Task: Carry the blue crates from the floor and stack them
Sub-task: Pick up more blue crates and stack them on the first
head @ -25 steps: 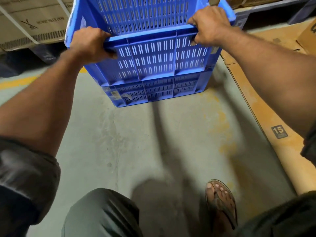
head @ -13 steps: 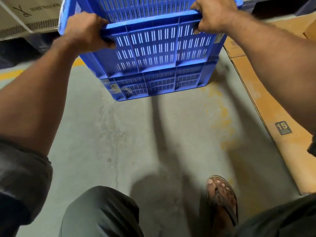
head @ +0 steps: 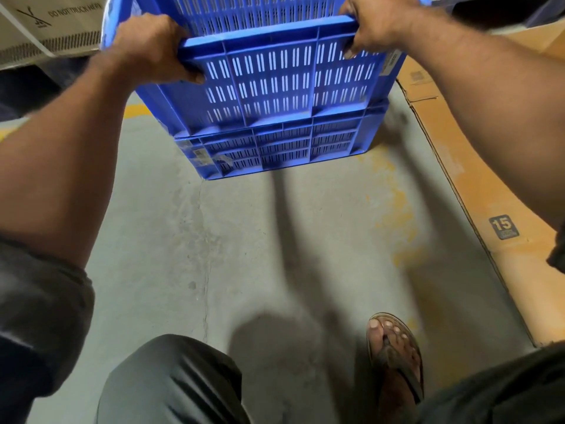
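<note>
Blue slotted crate [head: 275,84], held off the grey concrete floor [head: 260,240]; left hand [head: 149,48] and right hand [head: 377,24] clasp its near rim. Cardboard carton [head: 477,166] at right.

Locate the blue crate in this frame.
The blue crate fills the top centre of the head view, gripped at its near rim by left hand and right hand.

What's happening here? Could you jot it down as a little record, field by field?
held item: blue crate, slotted walls, tilted, off the floor
left hand: gripping the near rim at its left end
right hand: gripping the near rim at its right end
floor: grey concrete with worn yellow paint marks
right side: flat cardboard box printed "15"
upper left: carton marked "DO NOT TRUCK HERE"
foot: sandal, lower right
</note>
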{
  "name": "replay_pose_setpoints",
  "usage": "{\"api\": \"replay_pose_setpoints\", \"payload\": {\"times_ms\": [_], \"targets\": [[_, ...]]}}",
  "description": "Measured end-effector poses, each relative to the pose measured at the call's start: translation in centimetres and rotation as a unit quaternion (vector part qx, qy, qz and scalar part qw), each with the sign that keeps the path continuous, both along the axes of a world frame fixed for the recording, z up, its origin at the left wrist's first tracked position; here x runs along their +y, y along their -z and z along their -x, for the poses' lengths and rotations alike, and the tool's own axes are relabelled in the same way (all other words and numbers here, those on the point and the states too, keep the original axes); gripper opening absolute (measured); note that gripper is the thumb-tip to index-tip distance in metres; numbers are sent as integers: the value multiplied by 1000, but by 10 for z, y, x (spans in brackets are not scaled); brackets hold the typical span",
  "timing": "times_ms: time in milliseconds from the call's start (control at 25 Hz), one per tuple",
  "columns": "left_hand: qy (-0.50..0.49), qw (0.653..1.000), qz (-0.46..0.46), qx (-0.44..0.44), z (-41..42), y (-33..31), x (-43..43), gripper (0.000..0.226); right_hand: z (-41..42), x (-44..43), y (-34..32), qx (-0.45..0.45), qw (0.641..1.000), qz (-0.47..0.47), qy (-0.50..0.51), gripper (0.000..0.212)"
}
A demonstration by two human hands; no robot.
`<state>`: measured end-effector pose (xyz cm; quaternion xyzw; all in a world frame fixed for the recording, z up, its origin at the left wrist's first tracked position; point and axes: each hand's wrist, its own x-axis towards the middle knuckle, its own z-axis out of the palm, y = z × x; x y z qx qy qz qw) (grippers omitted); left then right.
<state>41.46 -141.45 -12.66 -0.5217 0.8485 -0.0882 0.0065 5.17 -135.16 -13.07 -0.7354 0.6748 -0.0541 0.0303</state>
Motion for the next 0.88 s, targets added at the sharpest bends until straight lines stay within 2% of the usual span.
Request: {"api": "replay_pose_setpoints", "payload": {"times_ms": [160,240,320,440,520,600,640,680,720,760,800,840,880], "targets": [[-15,1000,-7,-1,0,3,-1,60,-1,-3,0,-12,1000,-13,8,41],[-27,1000,-9,-10,2,0,2,61,-2,-1,-1,17,1000,4,0,37],[-43,999,-9,-16,6,-3,7,62,-4,0,0,56,998,41,-4,31],[-52,998,17,-7,13,0,23,67,-17,9,15,79,987,137,40,42],[-48,991,118,49,19,14,46,68,-31,31,37,59,963,252,77,50],[-36,960,226,159,41,53,77,39,-48,57,70,8,944,319,78,35],[-43,953,203,221,56,80,91,26,-57,64,88,-43,955,279,96,23],[-82,946,126,288,73,105,104,23,-63,62,111,-113,958,212,155,18],[-147,917,27,371,89,128,109,25,-69,56,126,-203,940,129,242,23],[-226,846,-77,476,104,143,108,29,-73,47,140,-301,895,53,325,31],[-298,725,-182,594,116,153,104,34,-76,40,147,-402,829,-9,388,41],[-353,586,-260,681,124,158,98,37,-79,32,152,-498,757,-58,420,47],[-381,494,-303,720,130,164,91,39,-82,27,151,-581,690,-87,423,48]]}}
